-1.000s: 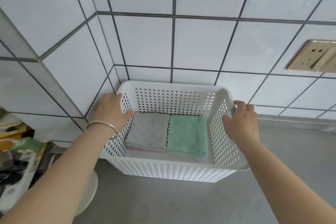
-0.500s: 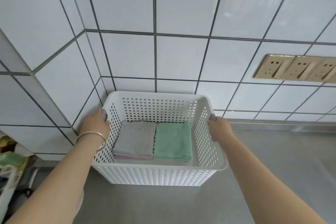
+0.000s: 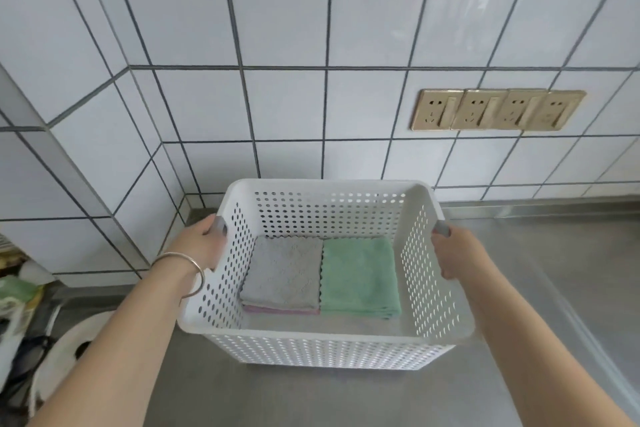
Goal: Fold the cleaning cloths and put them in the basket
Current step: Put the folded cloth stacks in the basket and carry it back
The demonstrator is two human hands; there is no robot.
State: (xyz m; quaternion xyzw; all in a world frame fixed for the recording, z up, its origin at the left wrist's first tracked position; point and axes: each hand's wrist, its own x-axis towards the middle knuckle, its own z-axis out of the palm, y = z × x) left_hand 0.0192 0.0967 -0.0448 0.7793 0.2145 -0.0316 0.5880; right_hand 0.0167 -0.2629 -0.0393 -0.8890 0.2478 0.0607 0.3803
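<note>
A white perforated plastic basket stands on the steel counter near the tiled corner. Inside lie folded cloths: a grey cloth stacked on a pink cloth at the left, and a green cloth at the right. My left hand, with a silver bangle on the wrist, grips the basket's left rim. On the opposite side my right hand grips the right rim. The fingers of both hands are tucked under the rim and mostly hidden.
White tiled walls meet in a corner behind the basket. A row of gold wall sockets sits at the right. The steel counter stretches right. A white round object and clutter lie at the lower left.
The basket, held by both hands, has come away from the corner toward me and to the right. The view has tilted up, showing more of the wall and all the sockets.
</note>
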